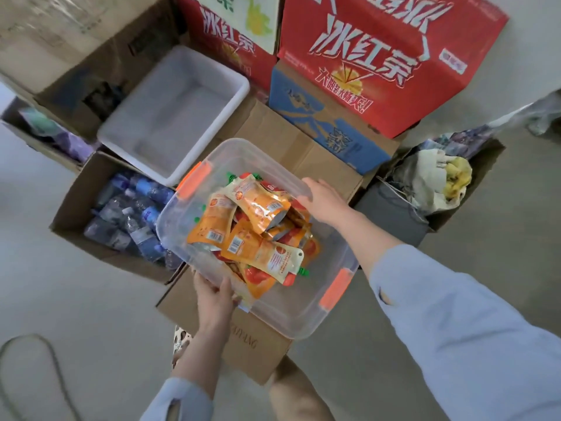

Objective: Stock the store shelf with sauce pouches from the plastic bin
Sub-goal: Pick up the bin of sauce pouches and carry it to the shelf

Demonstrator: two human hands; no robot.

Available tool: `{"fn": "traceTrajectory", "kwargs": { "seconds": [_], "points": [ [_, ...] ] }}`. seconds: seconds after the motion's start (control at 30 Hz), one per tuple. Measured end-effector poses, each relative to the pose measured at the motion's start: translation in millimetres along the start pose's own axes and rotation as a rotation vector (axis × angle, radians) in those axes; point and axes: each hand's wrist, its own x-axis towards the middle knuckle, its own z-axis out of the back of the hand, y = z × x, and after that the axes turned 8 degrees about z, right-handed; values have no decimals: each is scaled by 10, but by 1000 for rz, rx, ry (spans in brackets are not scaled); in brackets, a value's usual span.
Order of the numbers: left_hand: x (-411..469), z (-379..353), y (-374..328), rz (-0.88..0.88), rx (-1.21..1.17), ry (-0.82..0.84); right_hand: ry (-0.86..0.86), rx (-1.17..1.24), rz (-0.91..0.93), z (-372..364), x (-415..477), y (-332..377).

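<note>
**While both hands grip it, the bin sits heaped with pouches**

Where the view is nearest, the left hand (212,294) grasps the near rim of the clear plastic bin (291,314), its thumb hooked inside the wall and its fingers hidden on the outside. The bin rests tilted on a closed cardboard box (258,344) and has an orange latch (335,288) at each end. Inside it, the orange and red sauce pouches (252,235) lie in a loose, overlapping heap, some with green caps showing. At the far rim, the right hand (321,199) clasps the edge with its fingers curled over it, and its light-blue sleeve (455,329) runs back toward the camera. To the left stands an open carton of water bottles (130,214). Behind that is a white tub (239,83). Farthest off, a blue carton (328,123) lies in front of stacked red cartons (379,62).
</note>
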Motion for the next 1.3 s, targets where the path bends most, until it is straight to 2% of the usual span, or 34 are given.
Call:
{"fn": "traceTrajectory", "kwargs": {
  "seconds": [0.13,0.27,0.5,0.67,0.87,1.07,1.3],
  "points": [
    [-2,163,27,-50,4,-42,-35,163,18,-97,-105,-14],
    [-7,599,-176,-155,61,33,-144,344,-31,-286,-486,-59],
    [-603,1324,-582,-337,178,338,-369,670,-169,-601,-1753,209],
    [-1103,1723,-991,-473,368,515,-664,823,-256,-762,-2769,762],
    [-1906,1973,-1218,-674,653,857,-1030,960,-427,-1195,-4015,1303],
    [-2500,1901,-714,-760,964,1067,-1254,1038,-660,-2022,-5296,1416],
    [-3409,1764,816,-813,1219,1315,-1449,1157,-907,-3340,-6962,1433]
  ]
}}
